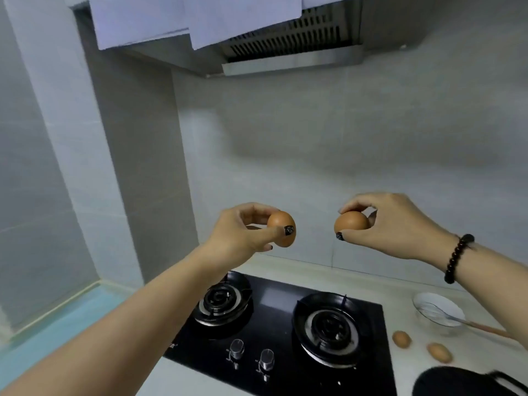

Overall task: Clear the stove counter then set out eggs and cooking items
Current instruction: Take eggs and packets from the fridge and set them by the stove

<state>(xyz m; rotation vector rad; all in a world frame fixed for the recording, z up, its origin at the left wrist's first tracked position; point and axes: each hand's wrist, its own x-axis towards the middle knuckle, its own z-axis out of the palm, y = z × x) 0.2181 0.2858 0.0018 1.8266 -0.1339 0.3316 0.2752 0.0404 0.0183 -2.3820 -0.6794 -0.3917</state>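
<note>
Holding one brown egg (pixel 281 227) pinched in the left hand (pixel 243 232) and another brown egg (pixel 351 221) gripped by the fingertips of the right hand (pixel 397 224), the person keeps both raised above the black gas stove (pixel 274 298), the eggs near each other but apart. A glass bowl (pixel 437 312) on the pale counter (pixel 400 284) to the right holds a whisk (pixel 440 313) whose wooden handle leans over the rim. Two more eggs (pixel 401 339) lie loose on the counter just in front of the bowl. A dark pan (pixel 457 381) sits at the lower right edge. Grey tiled walls surround the stove, a steel range hood (pixel 291 50) overhead
</note>
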